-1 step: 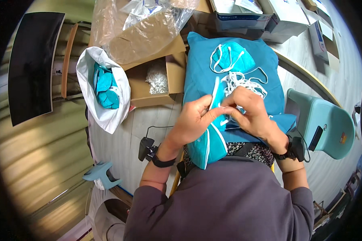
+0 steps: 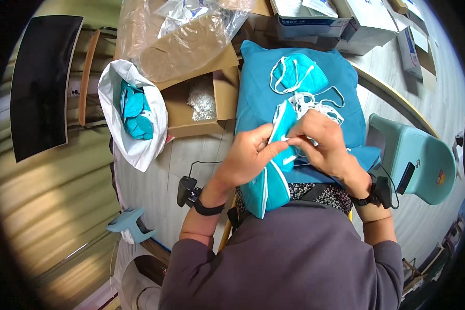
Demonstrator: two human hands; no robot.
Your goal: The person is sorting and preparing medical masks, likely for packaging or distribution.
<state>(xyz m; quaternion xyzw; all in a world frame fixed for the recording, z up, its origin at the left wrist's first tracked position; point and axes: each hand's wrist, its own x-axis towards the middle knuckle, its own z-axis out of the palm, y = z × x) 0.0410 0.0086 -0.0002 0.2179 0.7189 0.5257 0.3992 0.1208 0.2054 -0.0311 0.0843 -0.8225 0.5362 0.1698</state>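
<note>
Far left: white sack (image 2: 107, 111), mouth open, turquoise mask pieces (image 2: 134, 105) inside. Right of it, a cardboard carton (image 2: 191, 128) held small white bits. Next, the left hand (image 2: 249, 157), clamped by thumb and fingers on the left edge of a folded turquoise mask (image 2: 285, 119). Mask lay between both hands, above the lap, long axis running away from the body, far end leaning right. Right hand (image 2: 323, 139) lay just to its right, thumb and forefinger together at its face; whether they pinched cord, could not tell. Both hands about equally near. White elastic cords (image 2: 306, 101) lay beyond, on a blue cushion (image 2: 256, 77).
</note>
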